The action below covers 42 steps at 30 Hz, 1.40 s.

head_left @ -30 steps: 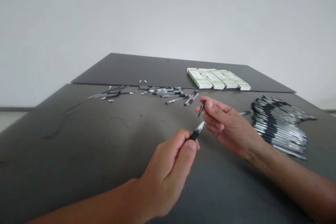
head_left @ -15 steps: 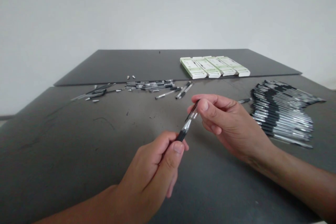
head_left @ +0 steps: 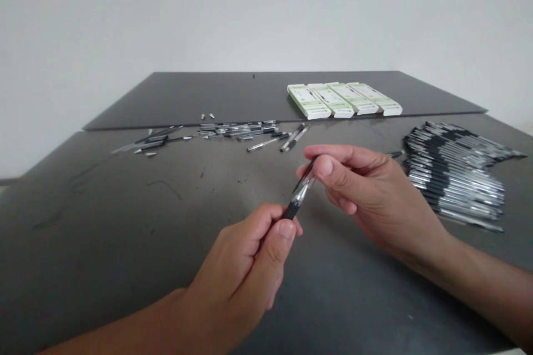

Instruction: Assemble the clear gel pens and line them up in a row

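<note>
My left hand (head_left: 254, 266) is closed round the black grip of a pen (head_left: 292, 208), whose silvery tip end points up and to the right. Between the thumb and fingers of my right hand (head_left: 353, 183) is a clear pen cap (head_left: 307, 178) with a dark clip. The cap's open end sits over the pen's tip, and the clip lies along its left side. Most of the pen's barrel is hidden inside my left hand. Both hands are raised above the dark table.
Many capped pens (head_left: 462, 177) lie in a dense row at the right. Loose pens (head_left: 241, 131) and dark pen parts (head_left: 156, 141) lie at the back left. Several green and white boxes (head_left: 343, 101) rest on the far dark board (head_left: 208, 94), near two small tips (head_left: 211, 116).
The cap has slid slightly farther over the pen's tip as the hands came a little closer together. The camera's view has shifted slightly; the things on the table lie as before.
</note>
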### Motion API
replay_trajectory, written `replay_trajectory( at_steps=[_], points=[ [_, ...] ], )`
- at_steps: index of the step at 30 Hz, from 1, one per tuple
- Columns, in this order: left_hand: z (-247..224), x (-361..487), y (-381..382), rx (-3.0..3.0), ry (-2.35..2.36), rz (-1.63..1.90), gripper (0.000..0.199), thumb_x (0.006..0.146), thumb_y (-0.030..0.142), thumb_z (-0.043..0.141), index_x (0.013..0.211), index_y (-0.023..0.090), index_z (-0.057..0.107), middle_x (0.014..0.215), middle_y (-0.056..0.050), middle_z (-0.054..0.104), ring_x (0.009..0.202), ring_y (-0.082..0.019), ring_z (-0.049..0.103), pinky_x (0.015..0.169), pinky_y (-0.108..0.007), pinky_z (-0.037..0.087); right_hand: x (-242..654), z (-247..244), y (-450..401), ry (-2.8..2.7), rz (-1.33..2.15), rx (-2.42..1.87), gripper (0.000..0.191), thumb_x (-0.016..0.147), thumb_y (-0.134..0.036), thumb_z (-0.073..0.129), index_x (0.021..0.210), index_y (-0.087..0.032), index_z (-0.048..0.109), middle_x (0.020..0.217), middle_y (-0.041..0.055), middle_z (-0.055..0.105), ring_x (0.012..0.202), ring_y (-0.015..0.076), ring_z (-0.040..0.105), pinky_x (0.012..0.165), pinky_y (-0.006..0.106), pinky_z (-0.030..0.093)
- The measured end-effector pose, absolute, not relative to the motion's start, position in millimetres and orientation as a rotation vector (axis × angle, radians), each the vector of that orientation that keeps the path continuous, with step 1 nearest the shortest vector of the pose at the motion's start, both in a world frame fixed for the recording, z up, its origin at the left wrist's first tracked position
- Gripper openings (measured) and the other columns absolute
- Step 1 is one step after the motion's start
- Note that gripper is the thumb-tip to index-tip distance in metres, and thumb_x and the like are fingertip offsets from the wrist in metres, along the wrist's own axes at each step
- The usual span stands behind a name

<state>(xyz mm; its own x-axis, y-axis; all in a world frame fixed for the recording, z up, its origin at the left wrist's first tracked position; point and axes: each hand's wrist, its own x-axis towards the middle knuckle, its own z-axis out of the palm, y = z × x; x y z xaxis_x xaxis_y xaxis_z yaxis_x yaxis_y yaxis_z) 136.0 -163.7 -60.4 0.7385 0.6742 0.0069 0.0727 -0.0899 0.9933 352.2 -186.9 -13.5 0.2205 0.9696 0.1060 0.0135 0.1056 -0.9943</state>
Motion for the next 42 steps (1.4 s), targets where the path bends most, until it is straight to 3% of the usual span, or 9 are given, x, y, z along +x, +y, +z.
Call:
replay_trajectory(
  at_steps=[9,16,20,30,32,36,38,40,42],
  points=[
    [-59.3,138.9,-161.8,1.615,0.642,0.563,0.040,0.116,0.059,0.039,0.115,0.024,0.060,0.051,0.011,0.047,0.042,-0.008,0.045,0.048,-0.018,0.041,344.1,-11.9,-192.0,-1.216,0.850,-1.321,0.017,0.088,-0.046,0.088,0.101,-0.037,0.091,0.078,-0.0020,0.083,0.045,0.0028,0.047,0.039,0.011,0.045],
    [-62.4,140.3,-159.1,1.643,0.662,0.624,0.039,0.117,0.057,0.039,0.114,0.024,0.060,0.060,0.011,0.045,0.046,-0.008,0.040,0.049,-0.021,0.037,343.8,-13.8,-195.5,-1.403,0.710,-1.288,0.018,0.102,-0.040,0.075,0.112,-0.035,0.088,0.091,-0.0047,0.086,0.053,0.0018,0.062,0.051,0.010,0.055],
    [-61.7,140.5,-157.2,1.692,0.651,0.613,0.038,0.118,0.055,0.037,0.110,0.024,0.060,0.061,0.010,0.042,0.047,-0.007,0.040,0.048,-0.021,0.035,342.5,-15.3,-198.3,-1.425,0.724,-1.281,0.024,0.104,-0.042,0.072,0.121,-0.033,0.085,0.072,-0.0066,0.080,0.058,0.0045,0.068,0.058,0.012,0.058],
    [-61.9,142.9,-155.2,1.641,0.655,0.610,0.037,0.117,0.055,0.041,0.107,0.024,0.059,0.064,0.010,0.042,0.049,-0.006,0.039,0.048,-0.019,0.034,342.8,-18.9,-199.0,-1.416,0.748,-1.393,0.026,0.105,-0.049,0.068,0.122,-0.039,0.085,0.043,-0.0109,0.054,0.043,0.0061,0.056,0.049,0.017,0.048],
    [-62.0,143.3,-154.9,1.622,0.649,0.621,0.038,0.117,0.056,0.041,0.107,0.023,0.058,0.064,0.010,0.043,0.049,-0.006,0.039,0.048,-0.019,0.035,341.6,-20.1,-198.0,-1.386,0.862,-1.340,0.031,0.105,-0.050,0.068,0.130,-0.036,0.081,0.047,-0.0101,0.057,0.045,0.0072,0.055,0.049,0.018,0.047],
    [-59.8,143.8,-155.0,1.602,0.657,0.641,0.043,0.116,0.058,0.040,0.098,0.022,0.056,0.058,0.009,0.050,0.047,-0.007,0.045,0.049,-0.018,0.040,339.9,-27.5,-196.3,-1.404,1.056,-1.165,0.062,0.101,-0.045,0.075,0.160,-0.035,0.058,0.072,-0.0060,0.068,0.056,0.0097,0.054,0.053,0.023,0.048],
    [-57.2,144.4,-154.9,1.598,0.672,0.634,0.048,0.115,0.060,0.042,0.087,0.023,0.052,0.056,0.008,0.054,0.045,-0.008,0.051,0.046,-0.018,0.043,340.0,-32.0,-194.9,-1.510,0.970,-1.111,0.052,0.100,-0.042,0.076,0.151,-0.033,0.068,0.081,-0.0030,0.065,0.069,0.0119,0.056,0.063,0.026,0.052],
    [-54.1,144.8,-154.7,1.594,0.671,0.633,0.053,0.113,0.063,0.044,0.080,0.022,0.053,0.055,0.005,0.060,0.043,-0.010,0.056,0.044,-0.018,0.047,340.6,-33.5,-192.6,-1.608,0.864,-1.070,0.032,0.100,-0.040,0.076,0.130,-0.030,0.082,0.089,0.0008,0.065,0.087,0.0153,0.060,0.078,0.029,0.055],
    [-52.0,144.6,-154.5,1.629,0.657,0.649,0.060,0.112,0.066,0.043,0.074,0.022,0.056,0.056,0.001,0.065,0.045,-0.012,0.063,0.048,-0.020,0.054,341.4,-29.4,-189.5,-1.651,0.836,-1.011,0.020,0.100,-0.035,0.077,0.116,-0.028,0.086,0.102,0.0036,0.070,0.105,0.0179,0.063,0.092,0.032,0.056]
  ],
)
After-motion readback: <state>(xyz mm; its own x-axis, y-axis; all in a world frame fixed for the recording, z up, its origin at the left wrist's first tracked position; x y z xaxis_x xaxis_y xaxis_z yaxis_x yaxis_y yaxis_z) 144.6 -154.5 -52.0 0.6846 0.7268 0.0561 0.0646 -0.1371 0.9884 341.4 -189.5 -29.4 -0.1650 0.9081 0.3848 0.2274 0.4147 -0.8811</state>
